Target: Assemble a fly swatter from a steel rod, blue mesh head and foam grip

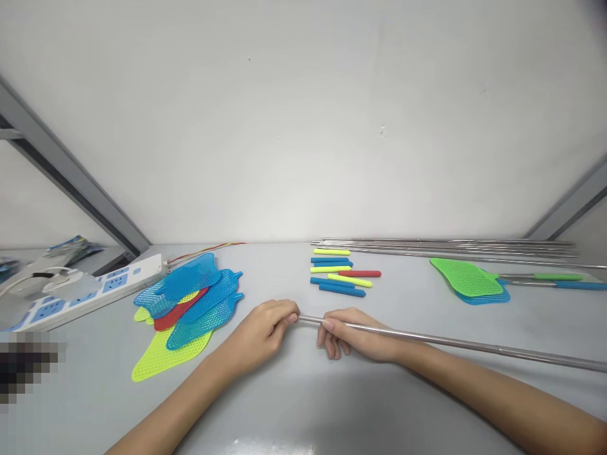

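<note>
Over this plain grey tabletop [284,404] we're pinching a long, skinny silvery metal rod [446,340], left hand [270,328] and right hand [364,342] both.

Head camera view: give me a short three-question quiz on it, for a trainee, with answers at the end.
1. True or false: the left hand and right hand both touch the metal rod.
2. Which colour appears just once among the loose handles? (A) blue (B) red (C) yellow
3. Fill in: the power strip lies on the ____ side of the view.

Key: 1. True; 2. B; 3. left
</note>
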The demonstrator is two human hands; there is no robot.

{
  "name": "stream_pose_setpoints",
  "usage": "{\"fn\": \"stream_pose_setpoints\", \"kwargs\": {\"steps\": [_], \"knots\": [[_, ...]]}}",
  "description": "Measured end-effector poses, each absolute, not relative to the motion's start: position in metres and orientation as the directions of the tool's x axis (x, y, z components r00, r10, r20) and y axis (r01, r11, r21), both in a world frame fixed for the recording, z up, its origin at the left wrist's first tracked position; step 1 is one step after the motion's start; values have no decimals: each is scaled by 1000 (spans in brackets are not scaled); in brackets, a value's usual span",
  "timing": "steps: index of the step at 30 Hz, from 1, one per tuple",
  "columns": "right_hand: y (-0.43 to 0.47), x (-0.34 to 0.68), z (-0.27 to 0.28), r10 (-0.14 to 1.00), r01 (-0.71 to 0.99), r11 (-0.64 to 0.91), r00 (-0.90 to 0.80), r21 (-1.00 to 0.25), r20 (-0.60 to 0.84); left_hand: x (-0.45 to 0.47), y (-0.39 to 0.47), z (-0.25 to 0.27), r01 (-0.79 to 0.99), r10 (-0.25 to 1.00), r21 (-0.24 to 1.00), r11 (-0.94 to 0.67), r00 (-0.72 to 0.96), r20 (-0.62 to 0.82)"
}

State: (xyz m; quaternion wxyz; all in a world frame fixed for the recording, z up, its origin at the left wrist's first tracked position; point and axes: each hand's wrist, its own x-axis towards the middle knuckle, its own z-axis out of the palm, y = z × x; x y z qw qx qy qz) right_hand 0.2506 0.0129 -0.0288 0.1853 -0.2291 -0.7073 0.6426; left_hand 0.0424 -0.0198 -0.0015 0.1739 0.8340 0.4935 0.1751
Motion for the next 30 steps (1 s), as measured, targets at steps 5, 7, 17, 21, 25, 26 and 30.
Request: {"fn": "stream_pose_setpoints", "kwargs": {"steps": [5, 7, 17, 21, 25, 26, 30], "knots": [[13, 250, -29, 563, 88, 72, -826, -994, -32, 41, -19, -3, 758, 879, 461, -462, 461, 123], [13, 250, -30, 563, 86, 74, -826, -994, -30, 41, -19, -3, 758, 879, 460, -462, 460, 124], [13, 250, -30, 558, 74, 76, -829, -994, -18, 40, -20, -2, 745, 868, 460, -483, 478, 137], [13, 250, -29, 552, 67, 79, -834, -995, -12, 40, -21, -3, 753, 866, 446, -484, 486, 120], [14, 251, -29, 547, 61, 78, -837, -995, -9, 41, -22, -4, 760, 871, 443, -476, 478, 115], [14, 251, -28, 547, 61, 77, -837, -995, -9, 41, -22, -4, 760, 871, 443, -475, 477, 116], [14, 252, -27, 546, 60, 77, -838, -995, -8, 42, -22, -3, 767, 874, 438, -469, 473, 109]]}}
